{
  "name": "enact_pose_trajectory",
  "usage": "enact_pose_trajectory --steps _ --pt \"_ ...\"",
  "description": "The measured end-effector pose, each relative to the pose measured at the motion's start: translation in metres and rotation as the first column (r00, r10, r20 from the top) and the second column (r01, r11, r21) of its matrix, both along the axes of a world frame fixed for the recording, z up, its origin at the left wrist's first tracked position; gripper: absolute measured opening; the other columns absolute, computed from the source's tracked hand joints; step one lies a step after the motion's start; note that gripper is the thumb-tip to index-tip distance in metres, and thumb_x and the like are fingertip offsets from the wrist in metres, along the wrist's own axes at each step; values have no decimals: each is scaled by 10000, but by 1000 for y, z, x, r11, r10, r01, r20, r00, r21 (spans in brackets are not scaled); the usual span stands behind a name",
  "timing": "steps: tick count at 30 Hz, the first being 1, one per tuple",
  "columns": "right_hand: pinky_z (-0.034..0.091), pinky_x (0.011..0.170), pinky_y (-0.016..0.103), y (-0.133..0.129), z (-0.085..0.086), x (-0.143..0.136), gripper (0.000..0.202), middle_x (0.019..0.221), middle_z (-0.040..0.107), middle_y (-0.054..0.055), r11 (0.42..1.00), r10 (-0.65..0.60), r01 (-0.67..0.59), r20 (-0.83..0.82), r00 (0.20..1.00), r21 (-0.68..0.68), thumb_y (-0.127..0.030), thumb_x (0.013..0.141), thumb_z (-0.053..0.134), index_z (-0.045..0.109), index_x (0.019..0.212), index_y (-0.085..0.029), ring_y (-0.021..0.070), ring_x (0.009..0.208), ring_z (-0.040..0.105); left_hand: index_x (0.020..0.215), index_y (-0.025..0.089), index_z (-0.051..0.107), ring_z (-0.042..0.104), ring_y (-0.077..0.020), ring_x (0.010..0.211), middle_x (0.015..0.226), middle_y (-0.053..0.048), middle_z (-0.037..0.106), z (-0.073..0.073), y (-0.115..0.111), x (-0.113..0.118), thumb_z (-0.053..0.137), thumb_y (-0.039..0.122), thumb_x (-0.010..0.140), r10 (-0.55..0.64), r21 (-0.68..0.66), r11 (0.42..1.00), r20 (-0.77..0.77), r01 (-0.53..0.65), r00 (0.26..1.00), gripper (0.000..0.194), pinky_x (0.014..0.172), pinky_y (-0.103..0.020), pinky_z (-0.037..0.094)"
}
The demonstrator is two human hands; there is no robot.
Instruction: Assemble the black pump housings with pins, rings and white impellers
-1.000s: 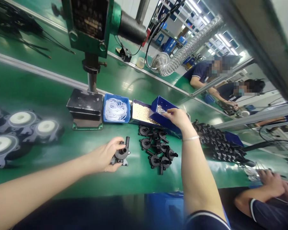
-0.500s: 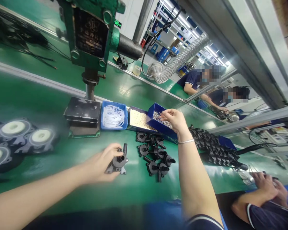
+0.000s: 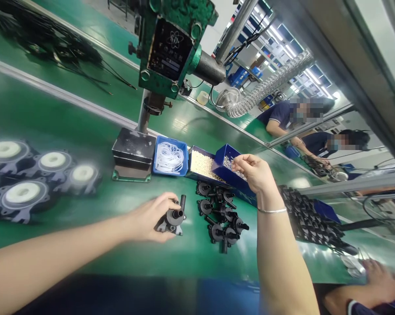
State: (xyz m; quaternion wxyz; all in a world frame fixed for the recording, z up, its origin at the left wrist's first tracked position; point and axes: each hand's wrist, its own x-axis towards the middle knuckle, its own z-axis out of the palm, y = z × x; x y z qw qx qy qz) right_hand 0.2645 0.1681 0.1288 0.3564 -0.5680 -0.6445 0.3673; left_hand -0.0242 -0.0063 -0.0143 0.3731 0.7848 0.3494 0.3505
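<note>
My left hand [image 3: 153, 218] is closed around a black plastic pump housing [image 3: 175, 216], with its spouts pointing up and back, low over the green bench. My right hand [image 3: 251, 168], with a bracelet at the wrist, has thumb and fingers pinched together at a tilted blue bin [image 3: 221, 166] of small metal pieces that look like screws [image 3: 228, 162]. Whatever lies between those fingertips is too small to make out. Between my hands lies a cluster of black spouted covers [image 3: 218, 212] on the bench.
A green press [image 3: 171, 48] stands over a black block [image 3: 133, 146]. Beside it are a blue tray of white rings [image 3: 169, 157] and a bin of cream-coloured pieces [image 3: 200, 164]. Housings with white discs [image 3: 25, 192] lie left, black parts [image 3: 310, 218] right. A co-worker's hand [image 3: 381, 280] is at lower right.
The view has shifted, so the bench things appear farther right. My left hand still holds the pump housing; my right hand stays at the metal-piece bin, fingers pinched.
</note>
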Motion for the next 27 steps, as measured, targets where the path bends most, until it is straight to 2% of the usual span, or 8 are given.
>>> enact_pose_trajectory --steps 5,7,11,14,19,22,25,27 --pt "551 655 275 -57 18 -51 185 695 675 26 951 304 -303 8 953 -58 -336 812 732 651 813 -170 142 638 648 1342 215 425 466 -321 1303 1369 -159 471 17 3 -2 651 302 850 208 57 972 239 -228 948 549 1090 -527 406" --pt "548 639 271 -78 17 -75 136 704 677 19 891 444 -434 61 894 -135 -304 848 688 639 832 -178 146 641 654 1322 207 442 588 -251 1140 1274 -142 543 24 5 -2 593 269 911 300 -79 953 366 -292 881 442 975 -440 502" --pt "510 627 237 -102 6 -116 32 750 676 2 776 631 -605 231 741 -178 -210 871 618 636 851 -194 125 657 625 1201 164 537 668 -161 863 1052 -81 651 31 10 -7 668 296 882 338 -376 915 508 -149 793 369 802 -319 551" --pt "485 630 225 -107 -2 -137 73 765 673 -4 746 656 -649 336 676 -150 -143 863 591 636 832 -192 118 671 608 1048 160 606 684 -157 845 951 -39 690 34 14 -15 737 284 821 342 -414 901 494 -129 799 291 798 -295 550" --pt "473 633 233 -105 -12 -151 79 771 678 -5 744 650 -656 365 667 -127 -157 883 581 625 828 -193 120 669 601 803 167 600 691 -134 670 732 25 678 38 19 -28 687 220 833 367 -406 891 388 -201 845 107 644 -232 526" --pt "500 677 256 -105 -14 -149 59 814 683 14 780 611 -620 318 725 -85 -189 896 569 614 858 -191 135 716 629 778 168 617 700 -136 668 725 25 662 37 19 -29 655 197 845 394 -397 885 358 -244 847 83 625 -225 526" --pt "531 679 273 -102 -10 -138 68 782 681 19 855 515 -517 188 836 -46 -253 917 567 584 898 -190 147 707 660 942 175 674 701 -126 661 804 12 656 37 19 -29 639 202 858 382 -376 893 339 -249 859 95 660 -243 548" --pt "522 650 264 -101 -7 -127 78 739 663 4 873 483 -485 229 845 -52 -266 921 578 592 895 -193 141 667 647 980 176 698 702 -122 662 852 -6 654 38 18 -28 619 217 875 377 -360 896 306 -260 874 137 699 -263 560"
